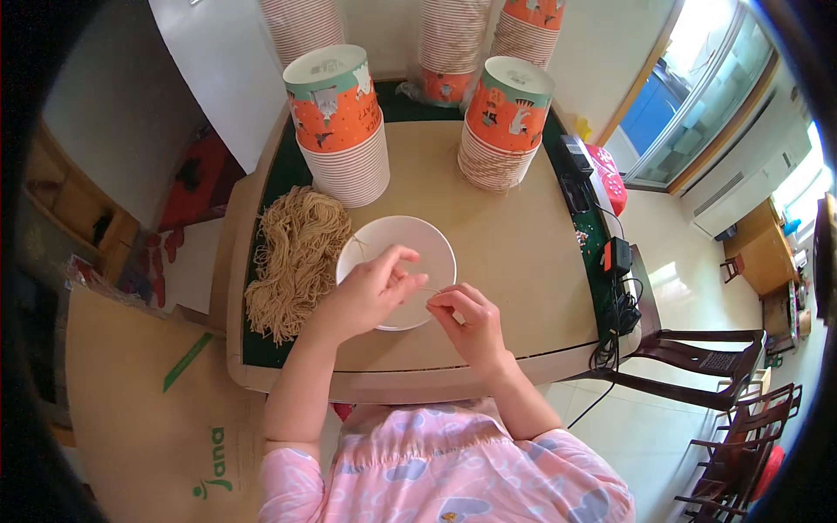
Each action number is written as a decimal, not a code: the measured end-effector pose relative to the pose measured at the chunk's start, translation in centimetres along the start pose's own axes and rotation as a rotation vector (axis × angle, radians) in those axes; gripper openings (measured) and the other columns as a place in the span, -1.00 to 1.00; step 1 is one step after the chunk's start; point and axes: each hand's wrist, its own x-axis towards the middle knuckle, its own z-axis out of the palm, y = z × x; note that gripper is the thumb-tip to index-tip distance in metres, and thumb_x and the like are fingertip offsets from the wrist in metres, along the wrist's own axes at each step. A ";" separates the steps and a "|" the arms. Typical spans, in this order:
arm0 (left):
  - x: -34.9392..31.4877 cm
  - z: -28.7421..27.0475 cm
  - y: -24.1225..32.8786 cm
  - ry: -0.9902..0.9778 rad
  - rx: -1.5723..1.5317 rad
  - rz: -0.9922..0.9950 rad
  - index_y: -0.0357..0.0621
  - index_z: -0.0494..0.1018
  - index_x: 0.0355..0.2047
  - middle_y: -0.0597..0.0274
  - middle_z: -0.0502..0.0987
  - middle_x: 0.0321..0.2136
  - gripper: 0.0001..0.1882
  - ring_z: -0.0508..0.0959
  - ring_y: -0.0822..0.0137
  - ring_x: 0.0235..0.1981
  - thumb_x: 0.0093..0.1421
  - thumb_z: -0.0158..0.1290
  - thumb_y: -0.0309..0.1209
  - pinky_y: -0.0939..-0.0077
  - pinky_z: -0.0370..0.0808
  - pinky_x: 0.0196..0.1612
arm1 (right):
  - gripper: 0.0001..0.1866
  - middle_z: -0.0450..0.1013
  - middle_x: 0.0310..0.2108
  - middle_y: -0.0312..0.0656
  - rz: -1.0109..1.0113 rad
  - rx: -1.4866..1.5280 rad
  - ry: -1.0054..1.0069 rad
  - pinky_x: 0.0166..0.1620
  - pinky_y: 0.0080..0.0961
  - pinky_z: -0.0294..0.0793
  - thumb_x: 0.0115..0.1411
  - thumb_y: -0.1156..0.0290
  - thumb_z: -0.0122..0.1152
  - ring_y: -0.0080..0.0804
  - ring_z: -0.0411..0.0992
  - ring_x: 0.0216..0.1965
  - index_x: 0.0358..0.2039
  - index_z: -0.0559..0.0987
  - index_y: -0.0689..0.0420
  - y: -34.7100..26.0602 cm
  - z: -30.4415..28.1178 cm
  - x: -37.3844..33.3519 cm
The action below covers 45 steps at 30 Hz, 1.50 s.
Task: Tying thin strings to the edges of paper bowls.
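A white paper bucket (442, 253) stands with its mouth up near the table's front edge. Over its near left rim hangs my left hand (375, 288), its index finger and thumb apart. By the near right rim my right hand (469, 319) is closed in a pinch on a thin string (428, 289), which shows faintly between the two hands. A short piece of beige string (360, 241) also shows at the bucket's far left rim. A tangled heap of beige strings (298, 257) lies left of the bucket.
Behind the bucket stand two upside-down stacks of orange and green printed buckets, one left (344, 131) and one right (508, 122). Taller stacks (453, 39) rise at the back. Power strips and black cables (619, 309) line the right edge. A cardboard box (148, 410) stands left.
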 end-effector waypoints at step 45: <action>3.9 2.2 -4.4 -0.566 -0.603 -0.611 -0.17 0.51 -0.42 0.46 0.27 -0.74 -0.84 0.13 0.61 -0.78 0.23 0.07 -0.35 0.68 0.02 -0.70 | -0.81 0.38 -0.44 -0.26 -0.378 -0.208 0.057 -0.42 -0.46 0.37 -0.10 0.57 0.40 -0.34 0.34 -0.42 -0.45 0.60 0.04 1.1 -1.0 -0.1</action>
